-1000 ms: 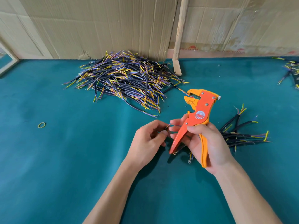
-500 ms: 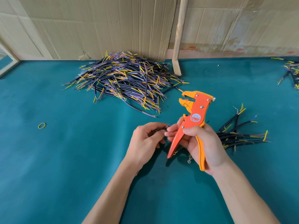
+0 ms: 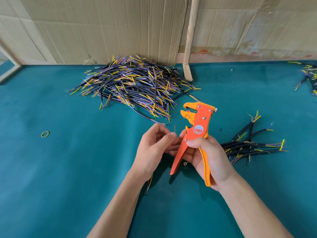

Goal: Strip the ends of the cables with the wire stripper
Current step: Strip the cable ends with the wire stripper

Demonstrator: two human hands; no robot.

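Observation:
My right hand (image 3: 208, 157) grips the handles of an orange wire stripper (image 3: 197, 127), jaws up and facing left, slightly parted. My left hand (image 3: 152, 148) pinches a cable between thumb and fingers; one thin wire end (image 3: 174, 128) sticks up just left of the stripper, apart from the jaws. The cable's other end (image 3: 148, 183), with a ring terminal, hangs out below my left wrist. A big pile of black cables (image 3: 133, 83) with yellow, blue and purple wires lies behind. A small bunch of cables (image 3: 248, 145) lies right of my right hand.
The work surface is teal felt (image 3: 68, 169). A yellow-green rubber band (image 3: 45, 134) lies at the left. A wooden stick (image 3: 189, 48) leans on the cardboard back wall (image 3: 103, 28). More cables (image 3: 308, 76) lie at the far right edge.
The stripper has come left and closer to me and stands more upright. My left hand has turned the cable so that a wire end now points up beside the jaws.

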